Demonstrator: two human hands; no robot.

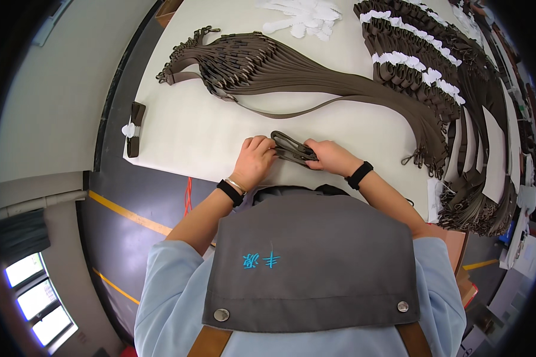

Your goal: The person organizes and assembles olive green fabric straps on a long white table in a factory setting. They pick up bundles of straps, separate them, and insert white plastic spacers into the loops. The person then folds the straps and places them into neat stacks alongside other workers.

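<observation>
A dark brown webbing strap [289,141], folded into a loop of several layers, is held between my hands just above the table's near edge. My left hand [256,160] has its fingers curled at the strap's left end; the fingertips are partly hidden. At the other end, my right hand [332,157] pinches the folded layers between thumb and fingers. Beyond my hands lies a long bundle of brown straps [321,80] with dark clips and buckles, spread out across the table. One strap of it bows away from the rest toward me.
On the white table [190,128], a folded strap with a white tag [135,128] lies at the left corner. White tags [307,16] are piled at the far side. Rows of folded, tagged straps [408,56] fill the right, with more loose straps [479,199] hanging nearby.
</observation>
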